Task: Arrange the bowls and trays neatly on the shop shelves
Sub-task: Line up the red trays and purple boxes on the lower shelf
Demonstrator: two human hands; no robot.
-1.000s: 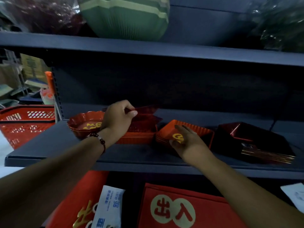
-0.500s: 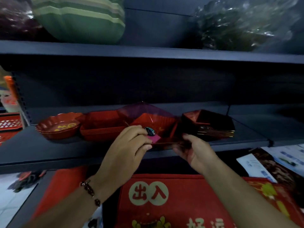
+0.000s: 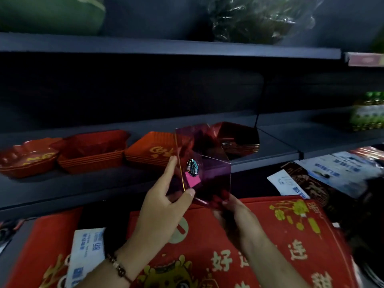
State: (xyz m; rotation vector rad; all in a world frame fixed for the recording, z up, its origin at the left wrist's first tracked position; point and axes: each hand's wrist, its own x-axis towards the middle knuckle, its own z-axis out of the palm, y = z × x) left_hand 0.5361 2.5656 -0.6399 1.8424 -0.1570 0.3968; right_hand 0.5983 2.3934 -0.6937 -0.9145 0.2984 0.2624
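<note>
I hold a clear purple angular tray, tilted up on edge, in front of the dark shelf. My left hand pinches its left edge near a round sticker and a pink tag. From below, my right hand grips its lower right corner. On the shelf stand a scalloped red bowl, a stack of red square trays, a stack of orange trays with gold writing and a stack of dark red angular trays.
Red mats with gold and white characters lie on the lower shelf, with white-and-blue packets on them. More packets lie to the right. A green striped item and wrapped goods sit on the upper shelf.
The purple tray has come off the red square stack and out in front of the shelf, now tilted on edge in both hands. My view has shifted right.
</note>
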